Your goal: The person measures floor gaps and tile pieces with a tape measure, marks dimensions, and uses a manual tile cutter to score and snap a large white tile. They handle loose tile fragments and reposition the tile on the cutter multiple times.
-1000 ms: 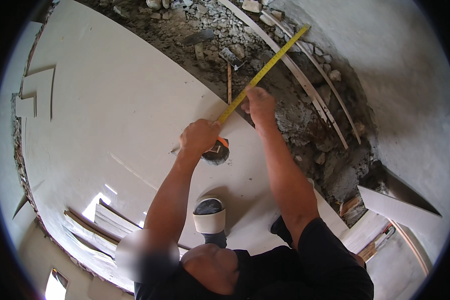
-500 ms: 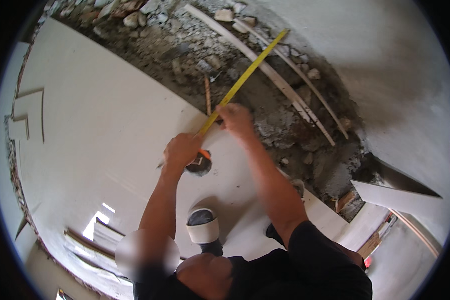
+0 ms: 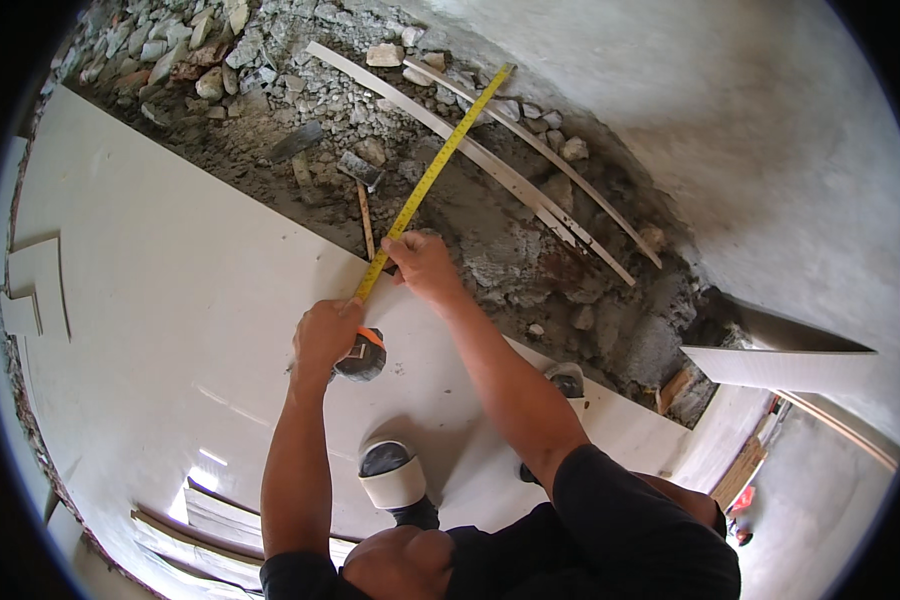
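Note:
A yellow tape measure blade (image 3: 438, 168) stretches from the pale tiled floor (image 3: 200, 260) across a strip of rubble and wet mortar toward the wall. My left hand (image 3: 324, 332) is closed on the tape near its black and orange case (image 3: 362, 356), which shows beside the fingers. Further up, my right hand (image 3: 425, 266) pinches the blade at the tile edge. Close by that hand lies a hammer (image 3: 365, 218), its wooden handle pointing at the tile edge. Beneath the blade run two long pale strips (image 3: 480, 157), lying on the rubble.
Broken stones (image 3: 210, 82) heap at the far left. A plain grey wall (image 3: 730, 140) borders the strip. At right a cut tile panel (image 3: 770, 366) leans near the corner. Tile offcuts (image 3: 210, 515) lie lower left. My sandalled foot (image 3: 390, 472) stands on the tiles.
The view has shifted, so the rubble, strips and tape sit further left and my hands slightly lower. Both hands still grip the tape, which stays stretched across the rubble.

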`<action>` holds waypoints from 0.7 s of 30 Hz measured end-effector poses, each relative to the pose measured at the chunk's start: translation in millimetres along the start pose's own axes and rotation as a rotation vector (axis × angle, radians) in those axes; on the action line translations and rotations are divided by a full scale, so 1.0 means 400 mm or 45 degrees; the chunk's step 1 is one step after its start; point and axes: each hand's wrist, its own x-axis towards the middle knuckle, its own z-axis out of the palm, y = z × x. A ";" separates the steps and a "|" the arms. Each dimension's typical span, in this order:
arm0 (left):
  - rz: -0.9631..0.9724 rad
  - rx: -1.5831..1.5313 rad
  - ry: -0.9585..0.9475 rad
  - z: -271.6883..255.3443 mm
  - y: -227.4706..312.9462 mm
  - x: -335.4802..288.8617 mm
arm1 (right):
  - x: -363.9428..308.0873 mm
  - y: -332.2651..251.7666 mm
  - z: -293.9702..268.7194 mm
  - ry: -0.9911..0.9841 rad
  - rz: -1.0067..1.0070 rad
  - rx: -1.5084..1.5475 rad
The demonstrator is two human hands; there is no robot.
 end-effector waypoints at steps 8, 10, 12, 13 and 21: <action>0.015 -0.006 -0.003 0.005 -0.011 0.009 | 0.004 0.002 0.001 -0.001 0.000 -0.027; 0.020 0.010 -0.003 0.008 -0.017 0.014 | 0.005 0.003 0.001 -0.009 0.002 -0.024; 0.030 0.009 0.026 0.015 -0.022 0.017 | 0.005 0.003 0.001 -0.003 0.014 -0.033; 0.048 0.000 0.056 0.019 -0.024 0.017 | 0.004 0.004 0.000 0.003 0.015 -0.040; 0.050 0.022 0.011 0.009 -0.021 0.014 | 0.007 0.005 0.005 -0.008 0.018 0.045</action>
